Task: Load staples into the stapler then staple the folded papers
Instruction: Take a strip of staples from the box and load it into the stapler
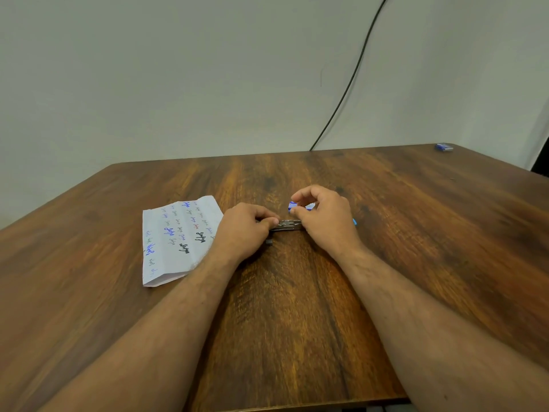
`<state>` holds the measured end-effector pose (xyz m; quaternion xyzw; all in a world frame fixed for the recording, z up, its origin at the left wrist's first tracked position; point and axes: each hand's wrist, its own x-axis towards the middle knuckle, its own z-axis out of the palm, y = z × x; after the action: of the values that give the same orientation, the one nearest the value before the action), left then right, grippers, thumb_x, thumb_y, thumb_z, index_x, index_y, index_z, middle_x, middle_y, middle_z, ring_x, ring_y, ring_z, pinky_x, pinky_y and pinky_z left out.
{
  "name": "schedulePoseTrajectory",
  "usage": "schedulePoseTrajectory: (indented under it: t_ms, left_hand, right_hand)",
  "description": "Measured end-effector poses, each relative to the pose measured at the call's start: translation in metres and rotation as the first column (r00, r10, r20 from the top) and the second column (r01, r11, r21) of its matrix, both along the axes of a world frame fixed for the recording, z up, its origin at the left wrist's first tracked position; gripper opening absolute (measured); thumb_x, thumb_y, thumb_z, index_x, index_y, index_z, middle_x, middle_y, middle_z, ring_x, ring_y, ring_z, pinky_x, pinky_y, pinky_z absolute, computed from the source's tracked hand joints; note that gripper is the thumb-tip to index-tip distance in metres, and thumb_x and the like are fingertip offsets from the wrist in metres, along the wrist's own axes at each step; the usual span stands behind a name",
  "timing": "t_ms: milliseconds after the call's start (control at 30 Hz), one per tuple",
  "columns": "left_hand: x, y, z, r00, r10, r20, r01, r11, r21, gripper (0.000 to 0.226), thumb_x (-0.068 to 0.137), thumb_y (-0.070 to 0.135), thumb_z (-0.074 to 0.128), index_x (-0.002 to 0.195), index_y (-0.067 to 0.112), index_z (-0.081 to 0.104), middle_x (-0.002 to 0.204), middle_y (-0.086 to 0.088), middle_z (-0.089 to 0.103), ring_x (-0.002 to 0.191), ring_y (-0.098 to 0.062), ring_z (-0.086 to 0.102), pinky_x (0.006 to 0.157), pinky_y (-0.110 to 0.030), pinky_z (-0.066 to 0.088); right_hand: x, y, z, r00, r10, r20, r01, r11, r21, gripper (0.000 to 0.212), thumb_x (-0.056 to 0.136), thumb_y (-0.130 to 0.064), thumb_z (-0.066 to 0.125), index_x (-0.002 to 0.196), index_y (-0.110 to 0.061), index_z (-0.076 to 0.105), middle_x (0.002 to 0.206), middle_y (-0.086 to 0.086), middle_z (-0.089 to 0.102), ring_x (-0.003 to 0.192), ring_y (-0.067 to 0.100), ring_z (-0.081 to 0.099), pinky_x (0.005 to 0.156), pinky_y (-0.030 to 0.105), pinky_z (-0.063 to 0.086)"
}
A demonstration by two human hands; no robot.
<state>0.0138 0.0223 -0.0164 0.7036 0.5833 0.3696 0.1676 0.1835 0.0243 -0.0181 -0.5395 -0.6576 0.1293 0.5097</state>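
A small metal stapler point(286, 225) lies opened flat on the wooden table point(297, 307), its staple channel facing up. My left hand point(246, 227) grips its left end. My right hand point(323, 215) covers its right end, with thumb and forefinger pinched just above the channel; whether staples are between them I cannot tell. A blue tip point(354, 222) shows past my right hand. A small blue and white staple box point(294, 206) sits just behind the stapler. The folded papers point(175, 239), white with handwriting, lie to the left, partly under my left wrist.
A second small blue box point(444, 147) rests at the table's far right corner. A black cable point(350, 81) runs down the wall behind the table. The table's near edge is at the bottom of the view.
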Motion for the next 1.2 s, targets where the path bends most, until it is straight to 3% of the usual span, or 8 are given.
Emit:
schedulePoseTrajectory:
  t_ms: [133,233,333,567,733,933,1100,1200]
  left_hand:
    - [0.001,-0.001,0.001,1.000,0.009,0.004,-0.009,1.000,0.008,0.015,0.094,0.029,0.067,0.097,0.026,0.082,0.093,0.007,0.078,0.089,-0.010,0.068,0.084,-0.031,0.053]
    - [0.000,-0.003,0.001,1.000,0.002,0.023,-0.003,0.999,0.035,0.020,0.098,0.024,0.061,0.104,0.024,0.080,0.103,0.005,0.078,0.097,-0.013,0.067,0.090,-0.034,0.051]
    - [0.000,-0.003,0.001,1.000,-0.022,-0.002,0.022,0.999,0.032,0.025,0.100,0.018,0.056,0.107,0.027,0.078,0.111,0.003,0.076,0.109,-0.022,0.063,0.099,-0.045,0.049]
    - [-0.001,-0.001,-0.001,0.999,-0.006,0.038,0.005,0.999,0.044,0.029,0.099,0.013,0.052,0.107,0.021,0.078,0.110,-0.002,0.076,0.108,-0.023,0.066,0.096,-0.043,0.052]
    - [-0.001,0.001,-0.002,1.000,-0.006,0.026,0.004,0.998,0.058,0.032,0.099,0.012,0.050,0.111,0.021,0.078,0.117,-0.001,0.075,0.113,-0.023,0.062,0.100,-0.045,0.049]
    - [-0.001,0.001,-0.002,0.999,0.012,0.050,-0.016,0.997,0.079,0.029,0.099,0.010,0.052,0.110,0.019,0.078,0.119,-0.003,0.075,0.114,-0.021,0.063,0.098,-0.034,0.048]
    - [-0.002,0.001,-0.002,0.999,0.003,0.049,-0.008,0.996,0.088,0.029,0.099,0.010,0.052,0.110,0.019,0.078,0.118,-0.002,0.075,0.112,-0.019,0.064,0.099,-0.036,0.049]
    - [-0.003,0.002,-0.002,1.000,-0.018,0.024,0.016,0.995,0.094,0.029,0.099,0.012,0.052,0.109,0.020,0.078,0.113,-0.002,0.076,0.107,-0.019,0.065,0.096,-0.036,0.050]
  right_hand:
    - [0.000,-0.006,0.001,0.998,-0.034,0.058,0.026,0.991,0.129,0.013,0.084,-0.019,0.074,0.092,-0.028,0.070,0.101,-0.010,0.057,0.090,-0.008,0.053,0.070,0.004,0.037]
    - [-0.003,-0.016,0.003,0.981,-0.006,0.192,-0.037,0.975,0.219,0.012,0.082,-0.018,0.067,0.091,-0.026,0.071,0.097,-0.008,0.051,0.081,0.001,0.055,0.067,0.014,0.045]
    - [-0.007,-0.026,0.006,0.926,0.094,0.367,-0.174,0.966,0.192,0.013,0.080,-0.020,0.067,0.089,-0.020,0.076,0.089,-0.005,0.053,0.076,0.012,0.058,0.067,0.032,0.053]
    - [-0.013,-0.033,0.009,0.767,0.181,0.615,-0.279,0.958,0.066,0.028,0.084,-0.039,0.071,0.108,-0.027,0.080,0.093,-0.011,0.049,0.082,0.013,0.057,0.076,0.038,0.053]
    - [-0.013,-0.031,0.009,0.758,0.192,0.623,-0.254,0.967,0.012,0.026,0.085,-0.040,0.071,0.105,-0.027,0.081,0.095,-0.010,0.049,0.085,0.015,0.057,0.078,0.041,0.053]
    - [-0.013,-0.027,0.007,0.775,0.219,0.593,-0.250,0.968,-0.031,0.018,0.089,-0.035,0.069,0.098,-0.025,0.081,0.097,-0.007,0.054,0.088,0.015,0.058,0.081,0.042,0.052]
    - [-0.012,-0.024,0.003,0.803,0.235,0.548,-0.269,0.963,-0.020,0.015,0.089,-0.033,0.070,0.098,-0.026,0.080,0.093,-0.010,0.052,0.085,0.010,0.056,0.080,0.036,0.051]
    - [-0.010,-0.019,0.002,0.884,0.165,0.437,-0.220,0.972,0.077,0.014,0.087,-0.033,0.071,0.095,-0.026,0.079,0.092,-0.010,0.056,0.084,0.007,0.057,0.077,0.024,0.048]
